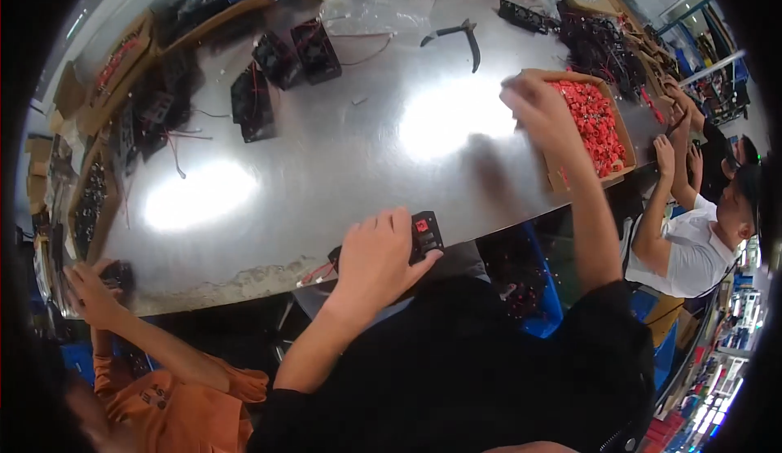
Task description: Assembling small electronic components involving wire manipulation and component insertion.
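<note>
My left hand (376,256) is wrapped round a black plastic housing (428,239) at the table's near edge. A small red part (422,226) sits on its exposed end, and red and white wires (318,274) stick out on the other side. Above the table, just left of a cardboard box (622,119) of small red plastic parts (588,123), is my right hand (542,111), blurred. Its fingers look curled together; whatever they may hold cannot be made out.
Several black wired housings (318,52) lie at the far left of the metal table (342,151). Cutting pliers (456,36) rest near clear plastic bags (379,9) at the back. A co-worker in orange (175,396) works on the left, others in white (692,245) and dark clothing on the right.
</note>
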Demonstrator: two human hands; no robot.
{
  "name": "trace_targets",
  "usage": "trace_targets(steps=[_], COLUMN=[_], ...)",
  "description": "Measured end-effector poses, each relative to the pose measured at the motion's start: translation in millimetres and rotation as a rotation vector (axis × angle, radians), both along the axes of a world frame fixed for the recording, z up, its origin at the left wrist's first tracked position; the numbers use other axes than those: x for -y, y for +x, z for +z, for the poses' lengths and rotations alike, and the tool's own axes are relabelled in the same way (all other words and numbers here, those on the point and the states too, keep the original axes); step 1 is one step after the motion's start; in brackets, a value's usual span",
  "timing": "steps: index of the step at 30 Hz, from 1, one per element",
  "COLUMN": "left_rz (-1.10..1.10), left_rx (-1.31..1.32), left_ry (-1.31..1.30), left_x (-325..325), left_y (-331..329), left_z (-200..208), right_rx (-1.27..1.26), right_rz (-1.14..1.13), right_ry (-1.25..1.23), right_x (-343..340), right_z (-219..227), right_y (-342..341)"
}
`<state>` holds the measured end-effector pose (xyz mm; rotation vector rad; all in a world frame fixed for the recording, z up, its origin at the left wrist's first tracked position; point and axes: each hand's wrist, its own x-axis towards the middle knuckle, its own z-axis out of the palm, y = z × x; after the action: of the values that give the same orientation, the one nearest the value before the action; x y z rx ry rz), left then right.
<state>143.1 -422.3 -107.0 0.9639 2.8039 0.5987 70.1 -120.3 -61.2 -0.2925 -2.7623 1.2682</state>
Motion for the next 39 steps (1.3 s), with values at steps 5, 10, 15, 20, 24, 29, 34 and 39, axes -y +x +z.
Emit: trace_targets(steps=[5,10,15,20,24,29,34,39], left_rz=[-0.009,0.084,0.09,-0.053,-0.025,0.059,0.037,0.025], left_rx=[-0.165,-0.143,-0.025,-0.017,-0.126,-0.189,-0.06,-0.056], left_ry=[-0.051,0.03,-0.013,0.004,-0.047,-0.033,-0.011,-0.034], left_x=[-6.7,-6.8,-8.4,-1.1,-3.6,-8.3,-12.6,-7.6], left_y=[7.7,-1.5,-8.1,-27.6,-23.9,-11.2,-19.5,-23.0], left_z=[0.5,0.2,2.1,-0.4,1.7,-0.5,0.2,3.4], right_rx=[-0.439,0.165,0.269,0.202,-0.032,-0.065,-0.379,-0.442], right_rz=[0.372,0.755,0.737,0.756,0.909,0.801,0.451,0.077], right_ry=[0.877,0.895,0.824,0.991,1.266,1.115,0.525,-0.831], right_x=[-65.0,-35.6,-37.5,-35.7,-43.7,-60.6,-80.1,37.7], right_z=[-17.8,-12.4,0.0,2.8,0.8,-30.3,-59.0,33.4], right_y=[-117.7,-161.9,-160.2,-172.3,-182.8,-185.4,-163.8,-62.3])
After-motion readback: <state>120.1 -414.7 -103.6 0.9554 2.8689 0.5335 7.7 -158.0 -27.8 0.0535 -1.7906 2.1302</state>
